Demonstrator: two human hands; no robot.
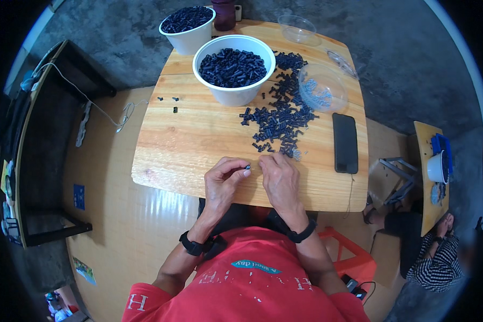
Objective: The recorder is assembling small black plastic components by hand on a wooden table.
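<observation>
While both hands are close together above the near edge of the table (169, 145), the key relation is sideways: a small black piece (247, 167) sits at the left hand (223, 182), and the right hand (280, 180) lies just to its right, a narrow gap between.

Left: thumb and forefinger closed in a pinch on the piece, other fingers curled behind. Right: fingers bent and bunched, tips toward the piece; cannot tell whether anything is held, as the back of the hand covers the grip.

Axis of the piece: mostly hidden by the fingers. One end shows, seemingly turned toward the right hand; exact tilt not readable.

Supply: loose black pieces (276, 123) lie beyond the hands, nearer the right one, long axes at mixed angles. Small pale bits (297, 154) lie just beyond the right hand's knuckles. A clear bowl (334, 76) with silvery bits stands farther out, right of the loose pieces.
</observation>
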